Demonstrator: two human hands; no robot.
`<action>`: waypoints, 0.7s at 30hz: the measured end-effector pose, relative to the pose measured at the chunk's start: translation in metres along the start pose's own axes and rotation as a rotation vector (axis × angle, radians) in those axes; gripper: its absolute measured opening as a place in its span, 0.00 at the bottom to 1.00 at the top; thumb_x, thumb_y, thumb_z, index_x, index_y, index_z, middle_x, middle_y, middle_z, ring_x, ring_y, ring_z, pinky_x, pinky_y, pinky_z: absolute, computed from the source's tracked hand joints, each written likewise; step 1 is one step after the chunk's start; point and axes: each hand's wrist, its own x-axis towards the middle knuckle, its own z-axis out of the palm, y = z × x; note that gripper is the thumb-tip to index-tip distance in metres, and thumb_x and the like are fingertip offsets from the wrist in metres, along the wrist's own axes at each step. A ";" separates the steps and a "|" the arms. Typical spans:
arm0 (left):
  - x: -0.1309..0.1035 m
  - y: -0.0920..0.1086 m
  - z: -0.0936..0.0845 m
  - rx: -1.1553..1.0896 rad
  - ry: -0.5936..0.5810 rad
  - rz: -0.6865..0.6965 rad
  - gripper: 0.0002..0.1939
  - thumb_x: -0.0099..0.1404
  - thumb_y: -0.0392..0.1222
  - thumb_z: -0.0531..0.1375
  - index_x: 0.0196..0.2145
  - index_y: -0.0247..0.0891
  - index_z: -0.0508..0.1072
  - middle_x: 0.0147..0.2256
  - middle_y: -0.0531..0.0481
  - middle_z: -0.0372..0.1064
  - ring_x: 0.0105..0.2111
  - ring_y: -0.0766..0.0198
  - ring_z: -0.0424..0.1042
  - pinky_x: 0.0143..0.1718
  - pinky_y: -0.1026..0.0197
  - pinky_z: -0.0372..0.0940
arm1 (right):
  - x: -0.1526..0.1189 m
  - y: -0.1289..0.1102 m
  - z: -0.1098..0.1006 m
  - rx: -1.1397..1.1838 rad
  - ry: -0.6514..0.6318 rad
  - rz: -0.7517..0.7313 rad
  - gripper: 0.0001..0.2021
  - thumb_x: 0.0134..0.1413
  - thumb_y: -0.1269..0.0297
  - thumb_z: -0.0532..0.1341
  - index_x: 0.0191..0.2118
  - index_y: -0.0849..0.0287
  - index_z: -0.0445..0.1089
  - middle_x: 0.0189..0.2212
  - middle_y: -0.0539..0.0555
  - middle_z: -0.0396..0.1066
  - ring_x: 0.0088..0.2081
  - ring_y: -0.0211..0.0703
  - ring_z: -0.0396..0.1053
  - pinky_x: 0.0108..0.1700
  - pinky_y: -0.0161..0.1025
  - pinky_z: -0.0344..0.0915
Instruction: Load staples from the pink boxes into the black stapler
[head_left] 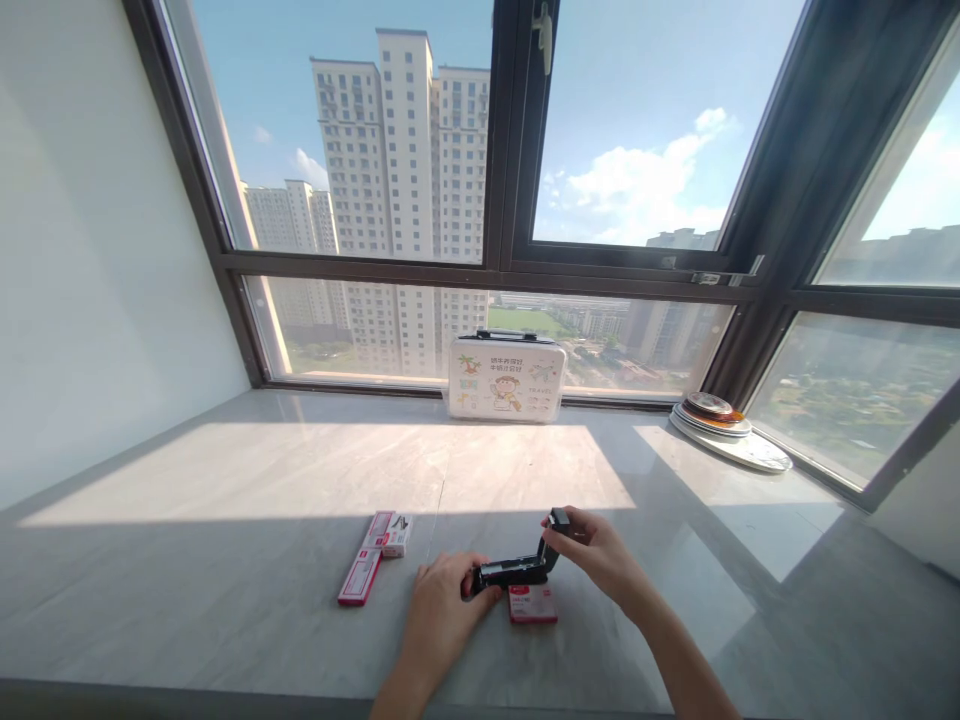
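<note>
A black stapler is swung wide apart at its hinge, its long part lying level and its other part standing up on the right. My left hand is closed around the left end of the level part. The raised part is pinched between the thumb and fingers of my right hand. Just below the stapler, a small pink and white box lies on the sill, its upper edge partly covered by the stapler. Whether staples sit inside the stapler is too small to tell.
Left of my hands lie a long pink and white box and a small white box with a stapler picture. A white case with cartoon prints stands against the window. Stacked plates rest at the right on the grey sill.
</note>
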 end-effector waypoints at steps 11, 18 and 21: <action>0.001 -0.006 0.004 0.045 0.010 0.001 0.09 0.63 0.49 0.63 0.36 0.43 0.76 0.30 0.52 0.71 0.35 0.56 0.69 0.37 0.59 0.51 | 0.014 -0.015 0.067 -0.704 -0.092 -0.128 0.12 0.46 0.57 0.70 0.33 0.58 0.72 0.24 0.47 0.68 0.28 0.37 0.62 0.29 0.34 0.46; -0.008 0.011 0.000 -0.036 -0.015 0.111 0.25 0.62 0.32 0.52 0.56 0.45 0.68 0.46 0.48 0.73 0.48 0.56 0.69 0.50 0.55 0.59 | 0.022 -0.016 0.036 -0.742 -0.115 -0.085 0.11 0.53 0.56 0.64 0.34 0.59 0.74 0.23 0.49 0.70 0.26 0.37 0.63 0.27 0.34 0.46; -0.011 0.030 0.002 -0.086 -0.183 0.353 0.35 0.56 0.27 0.50 0.59 0.50 0.67 0.61 0.51 0.63 0.62 0.56 0.59 0.61 0.51 0.55 | 0.021 -0.008 0.010 -0.702 -0.071 -0.031 0.13 0.54 0.54 0.64 0.36 0.60 0.76 0.22 0.49 0.70 0.25 0.37 0.63 0.26 0.34 0.47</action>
